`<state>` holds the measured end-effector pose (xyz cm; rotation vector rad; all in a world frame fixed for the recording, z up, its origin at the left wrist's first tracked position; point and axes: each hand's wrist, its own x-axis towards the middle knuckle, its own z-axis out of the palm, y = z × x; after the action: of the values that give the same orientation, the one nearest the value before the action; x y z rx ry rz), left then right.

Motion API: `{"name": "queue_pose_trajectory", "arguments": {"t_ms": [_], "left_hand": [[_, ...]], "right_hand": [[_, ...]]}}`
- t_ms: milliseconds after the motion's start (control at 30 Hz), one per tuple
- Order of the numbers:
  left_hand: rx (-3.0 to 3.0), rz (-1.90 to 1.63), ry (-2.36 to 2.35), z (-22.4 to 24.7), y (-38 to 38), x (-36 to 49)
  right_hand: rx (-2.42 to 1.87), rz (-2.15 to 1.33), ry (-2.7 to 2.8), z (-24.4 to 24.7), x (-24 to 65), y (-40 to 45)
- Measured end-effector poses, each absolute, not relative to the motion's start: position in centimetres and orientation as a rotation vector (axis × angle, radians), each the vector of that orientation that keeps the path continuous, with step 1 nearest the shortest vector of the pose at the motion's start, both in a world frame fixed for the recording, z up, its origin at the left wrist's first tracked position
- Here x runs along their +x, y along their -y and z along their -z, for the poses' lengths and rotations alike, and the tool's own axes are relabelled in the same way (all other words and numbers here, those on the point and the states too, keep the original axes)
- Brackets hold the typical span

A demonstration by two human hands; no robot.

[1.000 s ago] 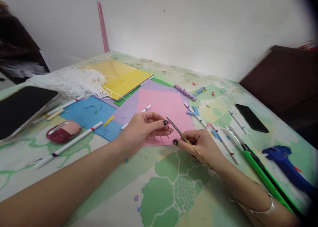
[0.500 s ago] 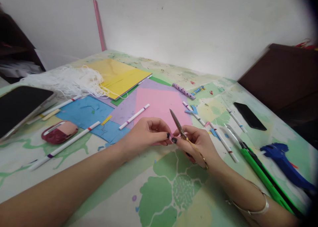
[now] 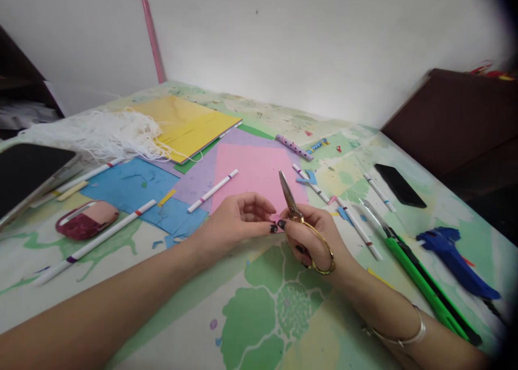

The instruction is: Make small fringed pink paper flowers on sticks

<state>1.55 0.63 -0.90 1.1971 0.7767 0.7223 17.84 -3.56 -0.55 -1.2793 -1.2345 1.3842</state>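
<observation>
In the head view, the left hand pinches a small, pink paper scrap between thumb and fingers, just above the near edge of a flat, rectangular pink paper sheet. The right hand, its fingertips closed at the same scrap, also holds slim, gold-handled metal scissors, blades pointing away from the person, over the sheet.

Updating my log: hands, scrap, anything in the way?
Left hand pinching pink scrap. Right hand holding scissors, also at scrap. Cutter to the right, apart from both hands.
</observation>
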Motion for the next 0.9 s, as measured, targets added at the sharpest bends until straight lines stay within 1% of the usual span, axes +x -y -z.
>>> {"name": "queue_pose_trajectory", "arguments": {"t_ms": [267,600,767,900], "left_hand": [[1.111,-0.775,-0.738,1.2,0.0,2.0],[0.989,-0.821,-0.727,1.2,0.5,2.2],[0.986,-0.865,-0.803,0.8,0.1,2.1],[0.902,-0.913,-0.824,0.2,-0.3,1.8]], "right_hand": [[-1.207,-1.379,1.117,1.0,17.6,3.8],[-1.271,-1.323,1.134,0.7,17.1,4.2],[-1.417,-1.186,1.312,0.3,17.2,4.1],[-1.425,-1.041,1.529,0.4,17.6,4.0]]}}
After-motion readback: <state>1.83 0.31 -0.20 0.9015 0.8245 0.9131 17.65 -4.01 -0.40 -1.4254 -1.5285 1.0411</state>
